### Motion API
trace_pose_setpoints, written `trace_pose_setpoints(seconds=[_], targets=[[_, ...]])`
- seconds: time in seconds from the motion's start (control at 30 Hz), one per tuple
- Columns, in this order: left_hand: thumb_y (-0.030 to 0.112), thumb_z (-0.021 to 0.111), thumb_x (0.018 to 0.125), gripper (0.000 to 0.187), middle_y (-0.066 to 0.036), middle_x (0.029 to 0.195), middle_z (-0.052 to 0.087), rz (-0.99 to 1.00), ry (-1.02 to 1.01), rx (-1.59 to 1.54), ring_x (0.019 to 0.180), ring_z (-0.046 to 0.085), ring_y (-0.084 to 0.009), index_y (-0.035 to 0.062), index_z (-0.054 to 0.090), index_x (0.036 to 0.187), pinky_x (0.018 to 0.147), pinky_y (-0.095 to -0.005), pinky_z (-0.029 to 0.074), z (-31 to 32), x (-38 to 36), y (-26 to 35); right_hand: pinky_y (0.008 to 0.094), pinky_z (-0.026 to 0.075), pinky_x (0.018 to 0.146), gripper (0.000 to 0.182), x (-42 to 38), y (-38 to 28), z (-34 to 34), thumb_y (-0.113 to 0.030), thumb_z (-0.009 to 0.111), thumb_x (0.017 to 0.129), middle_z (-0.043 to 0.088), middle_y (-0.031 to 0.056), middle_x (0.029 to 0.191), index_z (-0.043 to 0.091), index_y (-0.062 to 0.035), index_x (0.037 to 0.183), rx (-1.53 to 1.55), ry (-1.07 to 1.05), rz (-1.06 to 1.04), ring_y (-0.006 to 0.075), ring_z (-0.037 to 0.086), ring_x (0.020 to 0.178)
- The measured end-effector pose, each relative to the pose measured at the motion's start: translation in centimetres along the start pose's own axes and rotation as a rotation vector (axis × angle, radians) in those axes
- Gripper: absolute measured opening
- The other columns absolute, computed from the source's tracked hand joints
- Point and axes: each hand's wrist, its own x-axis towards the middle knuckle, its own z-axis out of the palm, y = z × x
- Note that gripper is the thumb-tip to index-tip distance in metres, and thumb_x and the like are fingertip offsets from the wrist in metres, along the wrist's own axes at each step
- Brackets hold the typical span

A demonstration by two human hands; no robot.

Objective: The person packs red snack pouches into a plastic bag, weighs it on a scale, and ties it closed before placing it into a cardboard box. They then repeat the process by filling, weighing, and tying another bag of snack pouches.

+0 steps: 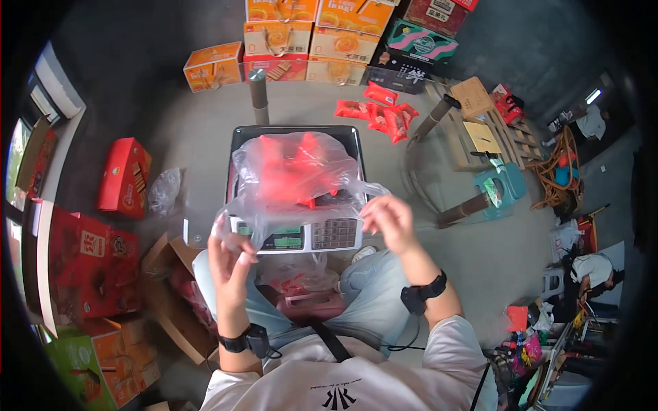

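A clear plastic bag [250, 164] with red packets [298, 171] inside lies on the tray of a digital scale [337, 234]. My left hand [232, 257] is at the scale's lower left corner, its fingers closed on the near left edge of the bag. On the right, my right hand [389, 220] pinches the bag's right corner beside the scale's keypad. The bag's mouth stretches between both hands, over part of the scale's display. Several loose red packets [395, 123] lie beyond the scale to the right.
Stacked gift boxes [279, 38] stand behind the glass table. A red box [125, 178] and a crumpled clear bag [164, 192] are at the left. An open carton [179, 301] stands at lower left. To the right are a teal container [504, 192] and a person [593, 270].
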Motion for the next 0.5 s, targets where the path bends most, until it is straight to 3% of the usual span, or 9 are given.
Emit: trace_pose_setpoints(seconds=[0.07,0.13,0.23,0.3,0.33,0.5], targets=[[0.025,0.061,0.085,0.071,-0.005,0.077,0.052,-0.009,0.006,-0.049,0.067,0.049,-0.0116,0.0044,0.026,0.144,0.063,-0.0233,0.04,-0.3,-0.2,-1.2,0.0192,0.039,0.048,0.022,2.8,1.9,-3.7,-0.024,0.052,0.094,0.062,0.0039,0.077,0.055,-0.0061,0.082,0.015,0.29,0.063,0.0064,0.054,0.056],[0.02,0.06,0.085,0.068,-0.006,0.081,0.051,-0.047,-0.008,-0.1,0.071,0.049,-0.0118,0.0015,0.026,0.141,0.067,-0.0239,0.041,-0.4,-0.4,-1.7,0.0194,0.037,0.047,0.022,6.8,5.4,-7.8,-0.026,0.052,0.095,0.06,0.0024,0.074,0.054,-0.0076,0.082,-0.007,0.543,0.181,0.0057,0.051,0.053],[0.019,0.06,0.085,0.062,-0.007,0.083,0.052,-0.085,-0.06,-0.068,0.071,0.049,-0.0126,-0.0002,0.031,0.137,0.067,-0.0247,0.042,-0.1,-0.4,-2.6,0.0285,0.047,0.059,0.024,12.3,15.5,-16.2,-0.026,0.061,0.089,0.063,0.0061,0.079,0.056,-0.0032,0.089,-0.391,0.69,0.181,0.0157,0.06,0.064],[0.019,0.061,0.085,0.059,-0.007,0.084,0.053,-0.117,-0.104,-0.028,0.072,0.05,-0.0131,-0.0007,0.034,0.134,0.067,-0.0253,0.042,0.3,-0.3,-2.3,0.037,0.05,0.07,0.032,14.6,19.9,-20.7,-0.028,0.066,0.084,0.064,0.0122,0.088,0.056,0.0,0.095,-0.968,0.752,0.045,0.0263,0.063,0.078],[0.018,0.061,0.084,0.056,-0.008,0.085,0.053,-0.139,-0.143,0.009,0.072,0.05,-0.0136,-0.0012,0.036,0.131,0.066,-0.026,0.043,0.5,-0.1,-2.3,0.0414,0.048,0.078,0.036,15.9,21.1,-22.7,-0.029,0.068,0.081,0.063,0.0168,0.094,0.055,0.0,0.099,-0.983,0.776,0.02,0.0322,0.062,0.087],[0.019,0.062,0.083,0.047,-0.008,0.075,0.054,-0.224,-0.182,0.007,0.066,0.05,-0.0136,-0.0012,0.042,0.12,0.065,-0.0274,0.042,1.1,0.3,-2.0,0.0435,0.044,0.09,0.053,21.3,19.1,-24.2,-0.039,0.068,0.078,0.058,0.019,0.111,0.053,-0.0026,0.113,-1.182,0.803,0.158,0.0351,0.054,0.106]])
